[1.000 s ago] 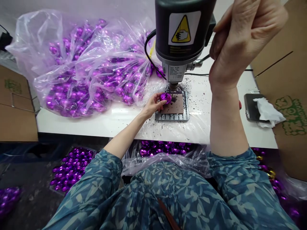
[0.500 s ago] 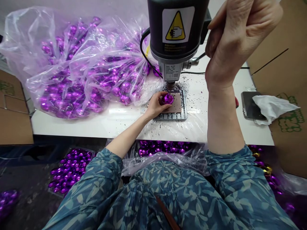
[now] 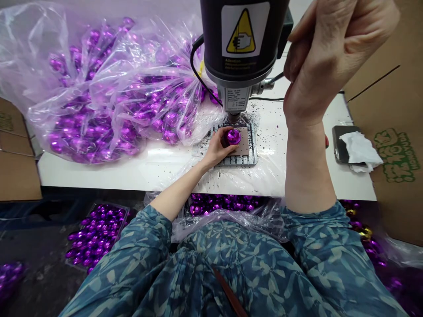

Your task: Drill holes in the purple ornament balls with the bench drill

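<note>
Between the thumb and fingers of my left hand [image 3: 218,147] is a shiny purple ball [image 3: 234,136], an ornament with a small dark spot on its upper side. It is at the brown pad [image 3: 243,143] on the slotted metal base [image 3: 254,154] of a small drill press [image 3: 243,48]. The press's spindle [image 3: 234,117] is just behind the ball in view. My right hand [image 3: 340,48] is raised at the upper right, its fingers curled around the press's feed handle [image 3: 277,78]; the grip end is hidden in the fist.
Clear plastic bags [image 3: 125,97] of purple balls cover the table's left. More purple balls lie in a tray [image 3: 124,224] below left and a bag [image 3: 228,204] at my lap. A dark phone-like object [image 3: 342,145] under white tissue [image 3: 360,149] and a cardboard box [image 3: 393,114] are right.
The purple ball has turned in my left fingers, so its small dark spot now faces up toward me. My right hand stays on the handle. The view has shifted slightly.
</note>
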Available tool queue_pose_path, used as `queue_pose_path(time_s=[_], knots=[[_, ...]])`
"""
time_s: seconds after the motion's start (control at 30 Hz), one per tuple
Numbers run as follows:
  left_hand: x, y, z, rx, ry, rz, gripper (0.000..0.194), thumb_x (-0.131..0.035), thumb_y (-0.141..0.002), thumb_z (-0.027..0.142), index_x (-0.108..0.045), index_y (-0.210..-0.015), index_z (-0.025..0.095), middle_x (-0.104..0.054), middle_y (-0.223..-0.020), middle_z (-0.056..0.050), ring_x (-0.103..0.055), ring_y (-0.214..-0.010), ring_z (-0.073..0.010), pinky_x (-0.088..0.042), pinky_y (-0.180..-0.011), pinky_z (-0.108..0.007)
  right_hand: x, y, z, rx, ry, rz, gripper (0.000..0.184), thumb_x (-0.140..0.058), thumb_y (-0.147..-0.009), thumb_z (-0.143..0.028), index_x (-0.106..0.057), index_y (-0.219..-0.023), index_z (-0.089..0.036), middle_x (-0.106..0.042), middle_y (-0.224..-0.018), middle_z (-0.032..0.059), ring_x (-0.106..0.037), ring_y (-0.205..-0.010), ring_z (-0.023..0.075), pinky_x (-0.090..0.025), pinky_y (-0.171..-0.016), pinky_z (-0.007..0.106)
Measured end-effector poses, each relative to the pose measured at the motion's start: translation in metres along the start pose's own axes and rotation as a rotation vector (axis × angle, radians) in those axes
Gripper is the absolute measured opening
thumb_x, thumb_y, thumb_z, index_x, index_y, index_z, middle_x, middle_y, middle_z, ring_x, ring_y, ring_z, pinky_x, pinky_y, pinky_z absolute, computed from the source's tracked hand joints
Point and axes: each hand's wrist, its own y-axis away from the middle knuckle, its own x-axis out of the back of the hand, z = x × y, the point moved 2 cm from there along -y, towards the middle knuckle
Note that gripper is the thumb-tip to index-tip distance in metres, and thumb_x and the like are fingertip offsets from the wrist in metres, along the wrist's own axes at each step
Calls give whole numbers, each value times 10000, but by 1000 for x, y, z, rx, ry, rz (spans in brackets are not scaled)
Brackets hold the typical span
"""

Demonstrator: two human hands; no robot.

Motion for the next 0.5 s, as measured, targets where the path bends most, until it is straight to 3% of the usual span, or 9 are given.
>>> queue_pose_path(time_s=[0.1, 0.17, 0.27, 0.4, 0.5], knots=[[-1, 0, 0, -11, 3, -5, 659, -914, -831, 388, -584, -1385, 253, -674, -1384, -130, -620, -1369, -347, -491, -1205, -601, 4, 10, 2, 57, 13, 15, 407, -422, -987, -208, -547, -610, -119, -486, -490, -91, -380, -435, -81, -268, -527, 83], [-1, 0, 0, -12, -1, -1, 655, -916, -828, 379, -589, -1382, 256, -676, -1379, -124, -621, -1364, -344, -493, -1202, -596, 8, 20, 3, 111, 17, 24, 440, -474, -998, -320, -581, -630, -103, -506, -522, -85, -398, -475, -103, -295, -566, 59], [-1, 0, -1, -7, 1, 6, 648, -916, -825, 364, -592, -1378, 265, -678, -1372, -119, -627, -1348, -339, -508, -1187, -590, 14, 34, 3, 162, 28, 28, 511, -524, -960, -499, -601, -649, -101, -445, -519, -68, -419, -515, -113, -324, -592, 47], [-1, 1, -1, -6, 11, -6, 646, -910, -834, 344, -589, -1389, 264, -672, -1380, -128, -628, -1347, -334, -516, -1182, -574, 20, 46, 6, 156, 66, 35, 523, -535, -937, -590, -646, -697, -139, -357, -482, -68, -406, -474, -96, -313, -544, 73], [-1, 1, 0, -17, 10, -13, 654, -908, -836, 340, -583, -1399, 265, -668, -1388, -126, -627, -1353, -334, -503, -1196, -576, 20, 50, 8, 133, 71, 65, 568, -544, -927, -627, -580, -647, -134, -324, -462, -66, -374, -440, -79, -280, -493, 97]])
